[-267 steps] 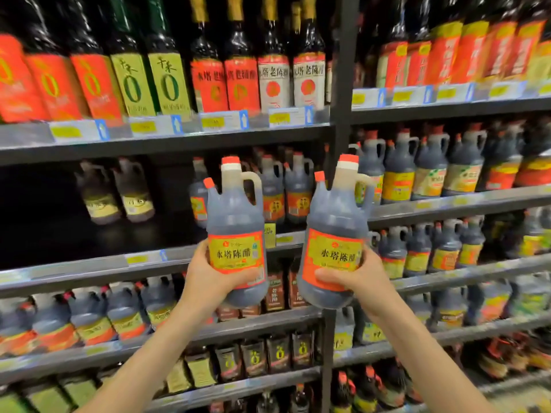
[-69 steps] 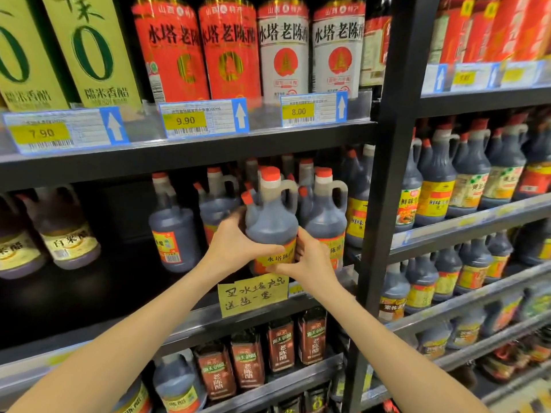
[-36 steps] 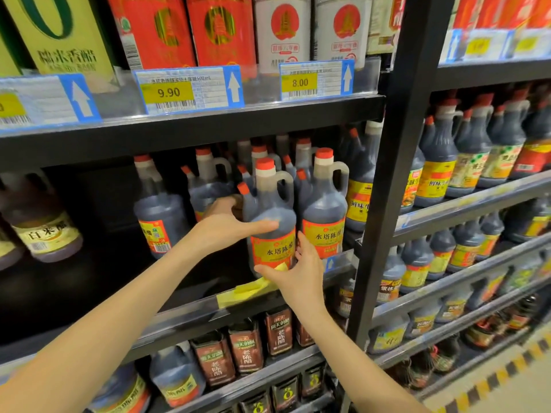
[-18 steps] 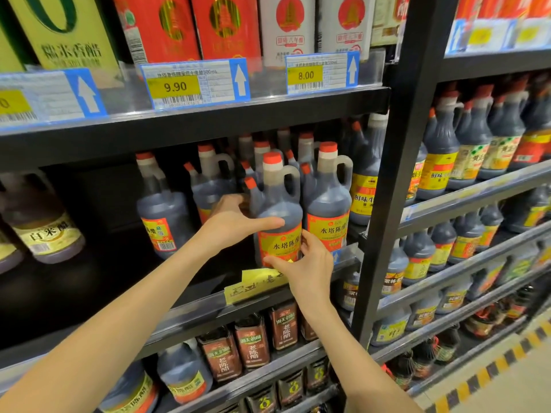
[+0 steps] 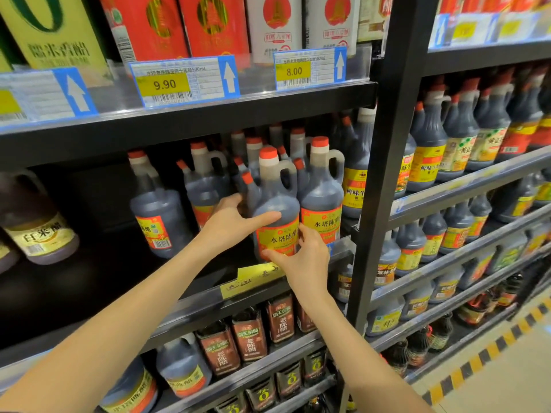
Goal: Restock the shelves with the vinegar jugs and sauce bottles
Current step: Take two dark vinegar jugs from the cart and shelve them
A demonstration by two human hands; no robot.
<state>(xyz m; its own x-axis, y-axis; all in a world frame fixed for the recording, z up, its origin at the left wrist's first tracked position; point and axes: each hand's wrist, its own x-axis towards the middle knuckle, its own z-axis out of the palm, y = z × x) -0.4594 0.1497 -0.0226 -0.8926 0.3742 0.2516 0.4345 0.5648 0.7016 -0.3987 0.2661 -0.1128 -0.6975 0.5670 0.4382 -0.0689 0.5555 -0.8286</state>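
Observation:
A dark vinegar jug with a red cap and a yellow-red label stands upright at the front of the middle shelf. My left hand grips its left side, thumb across the front above the label. My right hand holds its lower right, thumb on the label's bottom edge and fingers curled round the side. A second, matching jug stands right beside it on the right, touching it. More of the same jugs stand behind and to the left.
A black upright post divides the shelving just right of the jugs. A yellow handwritten tag hangs on the shelf edge below my hands. The shelf's left part is dark, with a white-vinegar jug at far left. Price tags line the shelf above.
Both hands stay on the front jug. The jug has shifted slightly toward its right-hand neighbour, and my right thumb has slid down to the label's bottom edge.

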